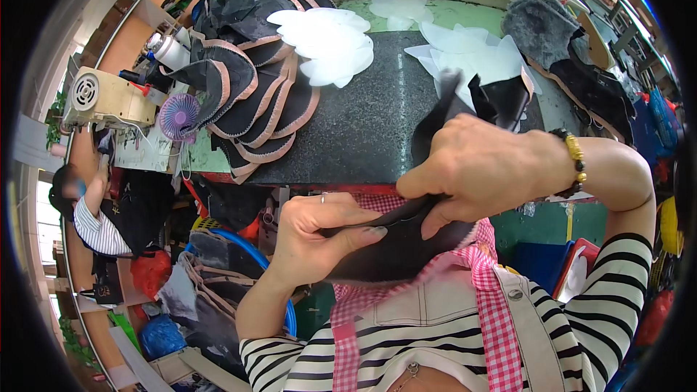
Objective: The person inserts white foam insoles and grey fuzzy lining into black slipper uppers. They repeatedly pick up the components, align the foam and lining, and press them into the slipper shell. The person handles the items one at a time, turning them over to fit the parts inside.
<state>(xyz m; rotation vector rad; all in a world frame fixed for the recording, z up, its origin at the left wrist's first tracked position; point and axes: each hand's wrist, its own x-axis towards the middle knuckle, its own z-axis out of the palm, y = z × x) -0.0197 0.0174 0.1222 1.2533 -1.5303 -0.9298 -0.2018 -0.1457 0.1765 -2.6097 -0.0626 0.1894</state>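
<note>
Both my hands grip one black, flexible sheet piece (381, 258) close to my chest, at the table's near edge. My left hand (316, 236) pinches its edge between thumb and fingers. My right hand (483, 167) is closed on the same piece, thumb below, with part of the black material rising behind the knuckles. Its upper end is blurred. Behind my right hand lies a pile of white, translucent petal-shaped sheets (468, 51). A second pile of white sheets (327, 40) lies farther left on the dark work surface (348, 123).
Stacked black pieces with pink edging (268, 112) cover the table's left side. Beyond them stand a small purple fan (180, 116) and a beige sewing machine (109, 98). Grey and black pieces (541, 25) lie at the far right. Another person (102, 210) works at the left.
</note>
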